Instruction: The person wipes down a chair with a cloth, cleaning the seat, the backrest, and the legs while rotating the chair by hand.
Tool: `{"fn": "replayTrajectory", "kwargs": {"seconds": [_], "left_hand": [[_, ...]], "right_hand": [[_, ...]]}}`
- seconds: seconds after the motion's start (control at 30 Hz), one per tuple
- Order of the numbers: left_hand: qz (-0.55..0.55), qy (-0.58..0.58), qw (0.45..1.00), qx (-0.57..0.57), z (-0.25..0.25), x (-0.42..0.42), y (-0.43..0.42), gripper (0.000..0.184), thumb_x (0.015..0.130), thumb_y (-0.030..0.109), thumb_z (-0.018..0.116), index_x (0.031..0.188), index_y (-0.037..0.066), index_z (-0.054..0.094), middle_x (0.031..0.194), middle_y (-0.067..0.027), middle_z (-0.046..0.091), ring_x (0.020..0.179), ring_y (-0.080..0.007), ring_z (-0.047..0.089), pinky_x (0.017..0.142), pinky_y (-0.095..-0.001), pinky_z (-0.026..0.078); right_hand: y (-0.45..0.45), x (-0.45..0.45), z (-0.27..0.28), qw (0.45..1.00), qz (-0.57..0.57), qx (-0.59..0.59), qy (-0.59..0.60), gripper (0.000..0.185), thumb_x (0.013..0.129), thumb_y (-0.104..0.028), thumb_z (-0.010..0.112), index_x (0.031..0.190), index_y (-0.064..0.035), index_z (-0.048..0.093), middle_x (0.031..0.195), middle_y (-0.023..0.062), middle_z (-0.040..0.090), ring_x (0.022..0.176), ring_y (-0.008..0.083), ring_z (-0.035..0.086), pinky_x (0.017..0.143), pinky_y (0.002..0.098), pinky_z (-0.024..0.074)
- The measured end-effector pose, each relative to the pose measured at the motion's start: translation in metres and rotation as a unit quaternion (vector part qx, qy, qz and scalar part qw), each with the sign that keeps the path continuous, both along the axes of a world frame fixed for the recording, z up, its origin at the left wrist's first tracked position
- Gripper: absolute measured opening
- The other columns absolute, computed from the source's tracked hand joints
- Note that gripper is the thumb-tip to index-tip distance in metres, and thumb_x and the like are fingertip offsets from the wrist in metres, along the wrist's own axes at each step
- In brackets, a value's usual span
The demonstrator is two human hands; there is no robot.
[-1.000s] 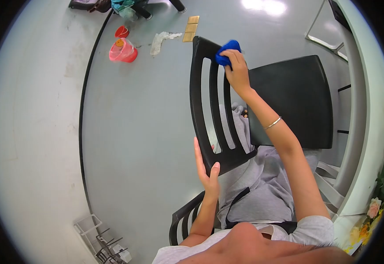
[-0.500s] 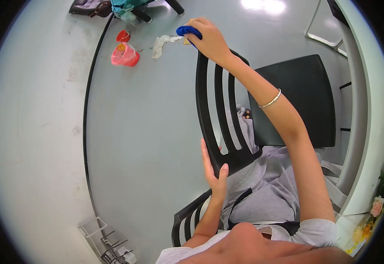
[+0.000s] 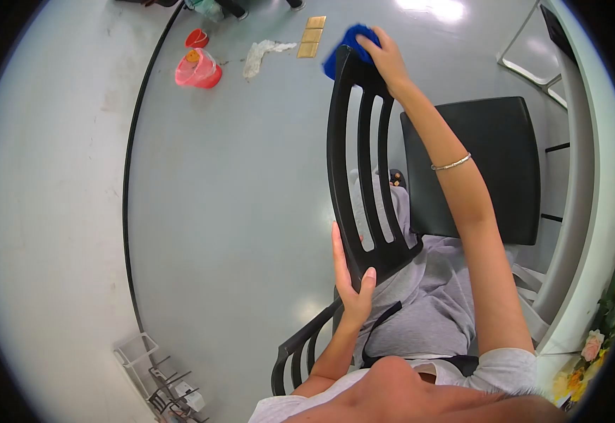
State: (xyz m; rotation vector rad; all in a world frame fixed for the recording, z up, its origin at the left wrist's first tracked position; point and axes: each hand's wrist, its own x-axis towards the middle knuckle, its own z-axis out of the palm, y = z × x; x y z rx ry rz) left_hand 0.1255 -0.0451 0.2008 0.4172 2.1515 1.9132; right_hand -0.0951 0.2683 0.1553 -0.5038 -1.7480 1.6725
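A black chair with a slatted backrest [image 3: 337, 148] and a flat seat [image 3: 477, 169] stands in front of me. My right hand [image 3: 385, 60] holds a blue cloth [image 3: 357, 39] against the far top corner of the backrest, fingers bent over it. Part of the cloth hangs over the corner's outer side. At the backrest's near corner, my left hand [image 3: 355, 292] grips the frame, with the thumb on one side and the fingers stretched along the other.
A pink bucket [image 3: 199, 70] and a smaller red one [image 3: 197, 38] stand on the floor near white crumpled material [image 3: 262, 56] and gold panels [image 3: 312, 37]. Another black chair [image 3: 293, 352] is below left, a wire rack [image 3: 159, 374] by the wall, and a white table edge [image 3: 597, 211] at right.
My right hand has moved from beyond the backrest's far end back onto its corner with the blue cloth, which is now more spread out. My left hand keeps its hold on the near corner.
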Motion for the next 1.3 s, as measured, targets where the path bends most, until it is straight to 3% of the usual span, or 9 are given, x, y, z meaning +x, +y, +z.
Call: {"fn": "replayTrajectory", "kwargs": {"seconds": [0.1,0.27,0.4,0.5,0.57,0.67,0.8,1.17,1.3], "left_hand": [[0.004,-0.013,1.000,0.007,-0.003,-0.001,-0.005,0.089,0.073,0.011,0.051,0.156,-0.003,0.023,0.160,-0.0168,0.028,0.130,-0.0300,0.051,0.109,-0.0417,0.040],[0.006,-0.017,1.000,0.014,-0.001,-0.004,-0.006,0.088,0.073,0.012,0.050,0.156,-0.003,0.024,0.160,-0.0170,0.029,0.130,-0.0294,0.051,0.109,-0.0420,0.040],[0.014,-0.010,0.999,0.029,0.000,-0.005,-0.002,0.087,0.074,0.012,0.050,0.156,-0.004,0.025,0.160,-0.0168,0.029,0.131,-0.0291,0.050,0.111,-0.0438,0.040],[0.019,-0.011,0.999,0.024,-0.001,-0.005,-0.002,0.087,0.074,0.013,0.050,0.155,-0.004,0.025,0.159,-0.0168,0.030,0.132,-0.0287,0.050,0.112,-0.0448,0.040],[0.018,-0.016,1.000,0.015,0.000,-0.004,-0.003,0.087,0.074,0.013,0.050,0.155,-0.005,0.025,0.159,-0.0169,0.030,0.132,-0.0285,0.049,0.112,-0.0452,0.040],[0.016,-0.003,1.000,0.020,0.002,-0.005,0.000,0.086,0.074,0.014,0.050,0.155,-0.005,0.026,0.159,-0.0169,0.030,0.133,-0.0286,0.049,0.112,-0.0456,0.040],[0.022,-0.009,0.999,0.034,0.004,-0.005,0.005,0.086,0.074,0.015,0.050,0.154,-0.006,0.027,0.159,-0.0167,0.029,0.136,-0.0283,0.046,0.112,-0.0468,0.041],[0.042,-0.007,0.997,0.066,-0.001,-0.008,-0.001,0.085,0.076,0.018,0.051,0.154,-0.006,0.026,0.156,-0.0190,0.034,0.137,-0.0265,0.045,0.109,-0.0472,0.044],[0.041,0.003,0.997,0.069,-0.005,-0.010,-0.005,0.085,0.076,0.018,0.051,0.154,-0.006,0.027,0.154,-0.0196,0.037,0.134,-0.0257,0.047,0.107,-0.0466,0.045]], "right_hand": [[0.021,0.023,-0.063,0.997,0.011,0.070,-0.037,0.032,0.097,-0.031,0.060,0.113,-0.0038,0.060,0.098,0.0092,0.064,0.092,0.0188,0.059,0.086,0.0318,0.0463],[0.038,0.048,-0.100,0.997,0.023,0.048,-0.061,0.028,0.099,-0.029,0.059,0.112,-0.0042,0.060,0.099,0.0095,0.064,0.093,0.0187,0.059,0.087,0.0321,0.0458],[0.037,0.046,-0.091,0.989,0.032,0.108,-0.098,0.027,0.099,-0.027,0.059,0.115,-0.0055,0.059,0.102,0.0111,0.066,0.095,0.0223,0.061,0.088,0.0337,0.0467],[0.007,0.047,-0.037,0.986,0.015,0.160,-0.036,0.025,0.099,-0.025,0.058,0.117,-0.0070,0.059,0.101,0.0139,0.067,0.092,0.0268,0.063,0.086,0.0353,0.0482],[-0.007,0.051,0.000,0.987,0.024,0.155,-0.041,0.023,0.099,-0.019,0.059,0.118,-0.0072,0.059,0.103,0.0101,0.068,0.095,0.0227,0.063,0.089,0.0338,0.0480],[-0.018,0.054,0.025,0.968,0.047,0.247,0.012,0.025,0.097,-0.012,0.059,0.120,-0.0076,0.055,0.114,0.0139,0.068,0.106,0.0343,0.065,0.091,0.0387,0.0495],[-0.035,0.047,0.012,0.959,-0.015,0.280,0.032,0.027,0.094,-0.003,0.056,0.119,-0.0058,0.044,0.121,0.0153,0.066,0.109,0.0435,0.060,0.090,0.0449,0.0503],[-0.015,0.070,-0.057,0.969,-0.016,0.245,-0.023,0.026,0.091,-0.001,0.055,0.114,-0.0052,0.045,0.121,0.0164,0.065,0.108,0.0440,0.059,0.088,0.0492,0.0487],[-0.001,0.073,-0.070,0.972,0.014,0.225,-0.073,0.021,0.093,-0.005,0.054,0.112,-0.0058,0.046,0.108,0.0193,0.065,0.100,0.0442,0.060,0.081,0.0503,0.0482]]}}
